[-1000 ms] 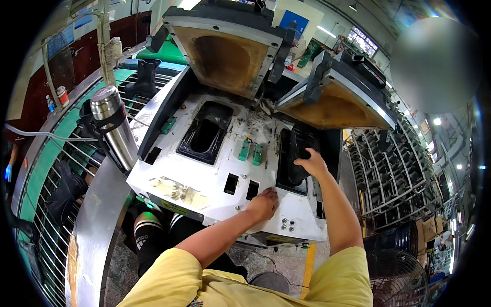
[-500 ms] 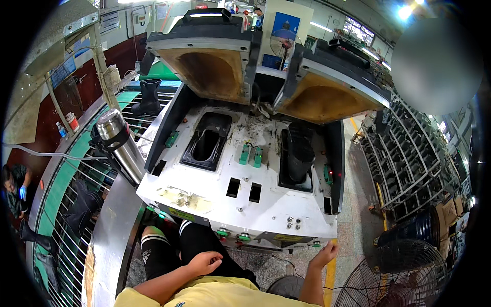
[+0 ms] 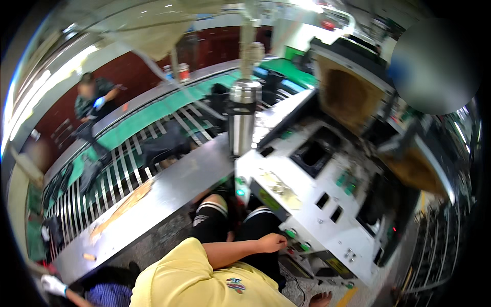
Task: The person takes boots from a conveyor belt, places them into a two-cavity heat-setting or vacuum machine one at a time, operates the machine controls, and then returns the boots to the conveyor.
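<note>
My left hand (image 3: 272, 241) reaches from the yellow sleeve to the front edge of a white machine (image 3: 312, 204). Its fingers are curled, hold nothing, and rest just left of two green buttons (image 3: 291, 233). Only a small skin-coloured part of what seems to be my right hand (image 3: 320, 299) shows at the lower edge, near the machine's bottom corner. I cannot tell its pose. The machine top has black recesses (image 3: 314, 151). Its two hinged lids (image 3: 348, 97) stand raised, showing tan undersides. My legs (image 3: 212, 222) in black sit under the machine's front.
A steel flask (image 3: 243, 120) stands at the machine's left corner beside a long steel counter (image 3: 163, 192). Beyond it runs a green conveyor with white rollers (image 3: 128, 163) carrying dark items. A person in dark clothes with a blue glove (image 3: 94, 100) works at the far side. A gloved hand (image 3: 51, 284) shows at lower left.
The view has swung to the left, so the machine now lies on the right. My left hand has risen from my lap to the machine's front edge by the green buttons.
</note>
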Action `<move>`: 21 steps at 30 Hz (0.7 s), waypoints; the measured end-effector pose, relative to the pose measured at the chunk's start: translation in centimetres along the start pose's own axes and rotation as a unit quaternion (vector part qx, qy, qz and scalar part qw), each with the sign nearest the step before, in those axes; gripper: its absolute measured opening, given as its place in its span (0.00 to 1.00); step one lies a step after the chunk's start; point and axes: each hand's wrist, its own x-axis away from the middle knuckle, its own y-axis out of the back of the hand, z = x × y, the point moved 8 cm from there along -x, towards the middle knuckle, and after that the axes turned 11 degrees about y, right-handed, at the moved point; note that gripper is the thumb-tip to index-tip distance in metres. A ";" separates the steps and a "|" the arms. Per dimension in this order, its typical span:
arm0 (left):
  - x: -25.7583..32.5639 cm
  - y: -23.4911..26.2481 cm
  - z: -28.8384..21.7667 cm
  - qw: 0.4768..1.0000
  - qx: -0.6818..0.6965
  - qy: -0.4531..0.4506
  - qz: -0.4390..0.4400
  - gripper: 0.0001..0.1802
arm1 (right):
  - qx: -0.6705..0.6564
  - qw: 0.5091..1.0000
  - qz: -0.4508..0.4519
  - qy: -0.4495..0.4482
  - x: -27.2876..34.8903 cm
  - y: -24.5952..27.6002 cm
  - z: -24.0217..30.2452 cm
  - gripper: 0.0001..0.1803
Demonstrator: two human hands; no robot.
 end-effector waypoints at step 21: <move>37.2 45.1 35.0 0.552 0.424 0.179 -0.695 0.23 | 0.469 0.530 0.538 0.458 40.0 -24.7 -12.1 0.12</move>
